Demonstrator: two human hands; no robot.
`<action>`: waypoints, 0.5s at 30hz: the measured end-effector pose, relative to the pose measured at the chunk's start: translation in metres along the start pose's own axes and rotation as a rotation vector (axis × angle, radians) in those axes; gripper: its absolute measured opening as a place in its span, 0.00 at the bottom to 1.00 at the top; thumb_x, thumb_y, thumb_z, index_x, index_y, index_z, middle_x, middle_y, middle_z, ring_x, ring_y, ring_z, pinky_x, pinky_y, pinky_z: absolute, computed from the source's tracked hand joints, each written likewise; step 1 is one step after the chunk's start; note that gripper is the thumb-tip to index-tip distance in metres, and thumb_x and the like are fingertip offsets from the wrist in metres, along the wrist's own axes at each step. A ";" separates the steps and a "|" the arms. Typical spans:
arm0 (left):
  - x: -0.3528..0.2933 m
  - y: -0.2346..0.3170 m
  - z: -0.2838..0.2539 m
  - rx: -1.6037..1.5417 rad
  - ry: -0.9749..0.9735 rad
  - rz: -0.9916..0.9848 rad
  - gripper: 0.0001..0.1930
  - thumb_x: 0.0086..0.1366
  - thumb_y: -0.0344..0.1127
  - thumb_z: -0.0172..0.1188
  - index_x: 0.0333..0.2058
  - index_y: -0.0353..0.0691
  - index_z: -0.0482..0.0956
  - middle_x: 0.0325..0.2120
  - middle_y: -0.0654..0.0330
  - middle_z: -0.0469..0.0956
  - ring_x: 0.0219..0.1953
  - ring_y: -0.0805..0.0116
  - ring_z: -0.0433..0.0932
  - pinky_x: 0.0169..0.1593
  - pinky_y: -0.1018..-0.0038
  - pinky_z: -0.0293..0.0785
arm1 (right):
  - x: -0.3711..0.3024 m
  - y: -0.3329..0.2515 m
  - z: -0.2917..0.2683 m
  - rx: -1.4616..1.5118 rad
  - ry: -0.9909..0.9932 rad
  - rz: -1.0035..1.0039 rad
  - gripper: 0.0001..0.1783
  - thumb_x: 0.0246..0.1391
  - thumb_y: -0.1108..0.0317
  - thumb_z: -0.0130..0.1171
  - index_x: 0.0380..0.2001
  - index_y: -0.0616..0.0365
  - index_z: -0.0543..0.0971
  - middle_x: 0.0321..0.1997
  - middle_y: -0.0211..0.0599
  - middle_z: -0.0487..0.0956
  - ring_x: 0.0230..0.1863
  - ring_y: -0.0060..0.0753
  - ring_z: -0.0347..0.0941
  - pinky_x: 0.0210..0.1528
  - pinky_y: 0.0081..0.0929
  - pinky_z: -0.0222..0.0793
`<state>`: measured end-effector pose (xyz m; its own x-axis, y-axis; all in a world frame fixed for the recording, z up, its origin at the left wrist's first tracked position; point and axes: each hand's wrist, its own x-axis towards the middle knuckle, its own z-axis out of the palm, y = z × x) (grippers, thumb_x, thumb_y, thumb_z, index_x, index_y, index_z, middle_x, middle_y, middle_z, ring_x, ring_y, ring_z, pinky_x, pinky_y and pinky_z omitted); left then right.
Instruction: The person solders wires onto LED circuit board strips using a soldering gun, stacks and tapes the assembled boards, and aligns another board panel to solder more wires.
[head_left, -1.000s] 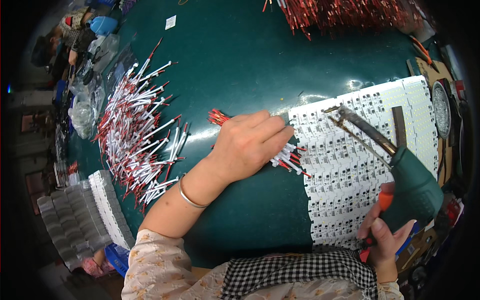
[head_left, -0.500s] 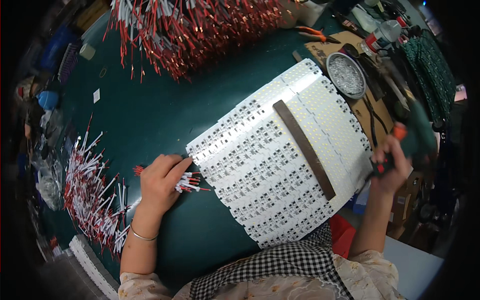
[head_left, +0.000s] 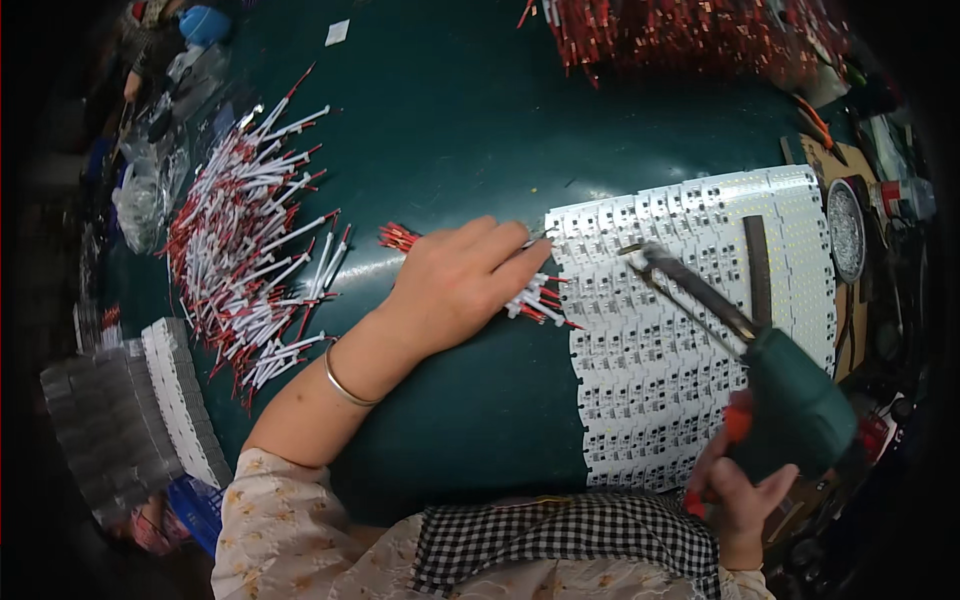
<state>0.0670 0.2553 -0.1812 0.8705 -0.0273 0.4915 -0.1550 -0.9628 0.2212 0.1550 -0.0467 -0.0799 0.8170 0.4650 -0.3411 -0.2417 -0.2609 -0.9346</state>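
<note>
Most of the small wire bundle (head_left: 535, 300) under the left hand (head_left: 455, 285); far red heap (head_left: 690, 35) blurred.

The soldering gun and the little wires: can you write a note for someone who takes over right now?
Left hand: holds a small bundle of red-and-white wire leads at the edge of the white panel of LED strip boards.
Right hand: grips the green pistol-shaped soldering gun, tip over the panel's upper rows.
Done: cannot tell which pads are soldered.
Left: a big pile of loose red-and-white leads lies on the dark green table.
</note>
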 end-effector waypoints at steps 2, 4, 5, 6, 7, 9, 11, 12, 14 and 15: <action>-0.002 -0.001 -0.001 -0.002 -0.017 -0.017 0.16 0.46 0.26 0.59 0.38 0.38 0.79 0.29 0.61 0.75 0.26 0.67 0.75 0.24 0.74 0.69 | 0.004 0.006 0.013 0.000 -0.047 0.049 0.39 0.43 0.61 0.70 0.52 0.71 0.63 0.23 0.36 0.72 0.14 0.26 0.69 0.14 0.18 0.62; 0.002 0.000 -0.003 -0.008 -0.011 -0.008 0.15 0.47 0.27 0.58 0.38 0.39 0.79 0.29 0.62 0.75 0.26 0.68 0.75 0.24 0.74 0.69 | 0.007 0.008 0.021 0.001 -0.086 0.092 0.37 0.43 0.62 0.70 0.52 0.71 0.64 0.23 0.36 0.73 0.15 0.26 0.70 0.15 0.18 0.63; 0.000 -0.001 -0.002 -0.014 -0.007 -0.020 0.15 0.47 0.27 0.58 0.38 0.39 0.79 0.29 0.62 0.75 0.26 0.68 0.75 0.24 0.74 0.69 | 0.008 0.009 0.026 -0.006 -0.087 0.086 0.36 0.44 0.63 0.69 0.52 0.70 0.64 0.24 0.37 0.73 0.16 0.26 0.70 0.16 0.18 0.64; -0.001 -0.001 -0.002 -0.004 -0.010 -0.017 0.15 0.48 0.28 0.58 0.38 0.40 0.79 0.29 0.63 0.75 0.26 0.69 0.74 0.23 0.75 0.68 | 0.008 0.010 0.029 -0.012 -0.089 0.079 0.35 0.45 0.64 0.68 0.51 0.70 0.64 0.25 0.37 0.73 0.17 0.26 0.71 0.17 0.18 0.65; -0.002 -0.001 -0.002 0.006 -0.014 -0.014 0.14 0.48 0.29 0.57 0.37 0.41 0.79 0.29 0.63 0.75 0.25 0.69 0.74 0.23 0.75 0.68 | 0.010 0.013 0.031 -0.021 -0.094 0.083 0.35 0.45 0.64 0.68 0.51 0.70 0.64 0.25 0.37 0.73 0.17 0.26 0.71 0.17 0.18 0.65; -0.001 0.000 -0.002 0.010 -0.025 -0.028 0.14 0.49 0.29 0.57 0.37 0.41 0.79 0.29 0.64 0.74 0.25 0.70 0.74 0.23 0.75 0.68 | 0.013 0.018 0.030 -0.062 -0.140 0.006 0.31 0.48 0.65 0.66 0.50 0.69 0.64 0.26 0.38 0.73 0.18 0.26 0.71 0.18 0.19 0.66; -0.001 0.000 -0.001 0.019 -0.043 -0.039 0.14 0.49 0.29 0.57 0.37 0.42 0.79 0.28 0.64 0.74 0.25 0.70 0.73 0.23 0.76 0.68 | 0.016 0.019 0.035 -0.063 -0.119 -0.001 0.30 0.48 0.65 0.66 0.49 0.69 0.65 0.26 0.38 0.73 0.18 0.26 0.71 0.19 0.19 0.66; -0.001 0.000 -0.001 0.019 -0.037 -0.037 0.14 0.49 0.30 0.57 0.37 0.42 0.79 0.28 0.65 0.74 0.25 0.70 0.73 0.23 0.76 0.68 | 0.016 0.020 0.037 -0.056 -0.095 -0.011 0.29 0.48 0.65 0.66 0.48 0.68 0.65 0.26 0.39 0.73 0.18 0.26 0.70 0.20 0.20 0.67; -0.001 0.001 0.000 0.018 -0.032 -0.038 0.13 0.49 0.30 0.57 0.37 0.42 0.79 0.28 0.65 0.73 0.25 0.70 0.73 0.23 0.76 0.68 | 0.017 0.024 0.035 -0.067 -0.113 0.007 0.29 0.48 0.65 0.66 0.48 0.67 0.65 0.26 0.39 0.73 0.18 0.26 0.70 0.20 0.20 0.67; -0.001 0.001 -0.001 0.020 -0.032 -0.042 0.13 0.49 0.30 0.57 0.36 0.42 0.80 0.28 0.65 0.73 0.25 0.70 0.73 0.23 0.76 0.68 | 0.018 0.026 0.034 -0.077 -0.128 0.022 0.28 0.48 0.65 0.66 0.47 0.67 0.66 0.26 0.38 0.72 0.18 0.26 0.70 0.20 0.20 0.67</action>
<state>0.0660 0.2542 -0.1808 0.8906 0.0050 0.4547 -0.1090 -0.9684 0.2242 0.1455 -0.0165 -0.1136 0.7371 0.5615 -0.3761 -0.2137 -0.3343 -0.9179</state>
